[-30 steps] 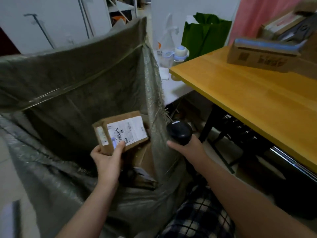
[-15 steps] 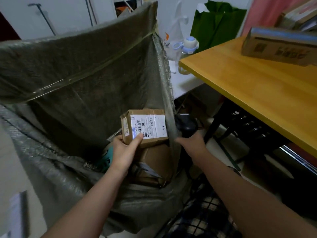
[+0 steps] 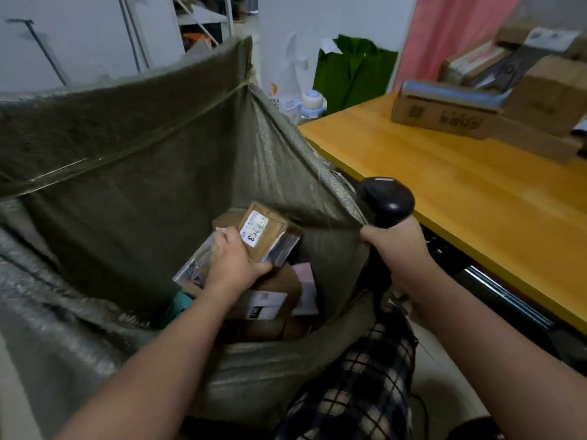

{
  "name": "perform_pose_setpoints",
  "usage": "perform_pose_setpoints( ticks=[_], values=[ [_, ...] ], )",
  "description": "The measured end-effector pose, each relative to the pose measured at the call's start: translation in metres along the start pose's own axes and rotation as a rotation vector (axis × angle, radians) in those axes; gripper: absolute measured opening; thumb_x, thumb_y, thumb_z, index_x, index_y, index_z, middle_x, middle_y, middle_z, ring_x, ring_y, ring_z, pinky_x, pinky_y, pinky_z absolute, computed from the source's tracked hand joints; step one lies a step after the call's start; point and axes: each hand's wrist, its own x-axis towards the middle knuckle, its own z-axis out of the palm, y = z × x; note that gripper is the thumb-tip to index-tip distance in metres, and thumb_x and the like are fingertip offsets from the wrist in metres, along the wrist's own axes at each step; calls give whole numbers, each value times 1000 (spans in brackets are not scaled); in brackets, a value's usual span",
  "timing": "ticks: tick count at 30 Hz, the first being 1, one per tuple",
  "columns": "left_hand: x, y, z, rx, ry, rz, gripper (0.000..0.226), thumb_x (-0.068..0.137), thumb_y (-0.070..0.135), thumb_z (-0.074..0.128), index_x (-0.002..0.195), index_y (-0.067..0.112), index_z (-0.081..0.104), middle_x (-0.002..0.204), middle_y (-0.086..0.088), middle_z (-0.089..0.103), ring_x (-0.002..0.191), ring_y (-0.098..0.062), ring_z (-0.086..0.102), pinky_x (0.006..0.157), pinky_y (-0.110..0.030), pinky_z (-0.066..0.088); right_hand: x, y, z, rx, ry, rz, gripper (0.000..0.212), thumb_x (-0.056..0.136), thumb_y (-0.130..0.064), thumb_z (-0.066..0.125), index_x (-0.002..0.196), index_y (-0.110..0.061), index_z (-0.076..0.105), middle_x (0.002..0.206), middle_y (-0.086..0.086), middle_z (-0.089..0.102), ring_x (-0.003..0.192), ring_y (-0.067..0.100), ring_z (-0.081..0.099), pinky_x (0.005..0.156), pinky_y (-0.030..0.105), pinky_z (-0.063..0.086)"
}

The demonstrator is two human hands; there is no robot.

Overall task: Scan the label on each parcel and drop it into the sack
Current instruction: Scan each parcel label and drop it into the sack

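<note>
Lowered into the sack (image 3: 127, 185), the parcel (image 3: 270, 231) stays gripped in the left hand (image 3: 235, 265). Right hand (image 3: 400, 246) clasps the scanner (image 3: 386, 200) at its rim

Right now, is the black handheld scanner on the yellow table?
No, the right hand grips the black handheld scanner beside the yellow table.

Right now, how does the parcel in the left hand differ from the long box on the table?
The parcel is held by the left hand inside the sack; the long box lies untouched on the table. The parcel is compact and tilted; the long box is elongated and flat. Both are brown cardboard.
</note>
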Motion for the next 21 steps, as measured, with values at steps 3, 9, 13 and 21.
perform_pose_setpoints(
  ticks=[3, 9, 13, 21],
  values=[
    [-4, -22, -19, 71, 77, -45, 91, 61, 39, 85, 127, 0, 36, 123, -19, 38, 116, -38, 42, 99, -44, 38, -6, -1, 3, -56, -34, -55, 44, 75, 1, 70, 116, -11, 60, 88, 2, 66, 78, 16, 64, 60, 26, 51],
    [9, 10, -7, -132, -87, -68, 105, 52, 84, 63, 126, 11, 47, 120, -11, 56, 111, -31, 56, 93, -40, 48, -24, 11, 26, 111, -136, 6, 25, 75, 10, 65, 77, -15, 61, 61, -4, 65, 63, 13, 66, 49, 23, 50],
    [19, 30, 13, 252, -430, -32, 96, 70, 90, 28, 121, 13, 58, 115, -13, 62, 106, -32, 57, 95, -41, 44, -9, 12, 13, 142, -80, 18, 25, 75, 10, 64, 73, -13, 57, 57, -3, 60, 59, 14, 62, 51, 23, 45],
    [20, 40, 0, 234, -103, 209, 39, 96, 39, 49, 115, 8, 63, 117, -14, 53, 114, -31, 49, 94, -37, 42, 30, 28, 18, -142, -46, -9, 56, 77, -5, 72, 127, -13, 49, 107, 3, 56, 101, 21, 56, 84, 34, 47]
  ],
)
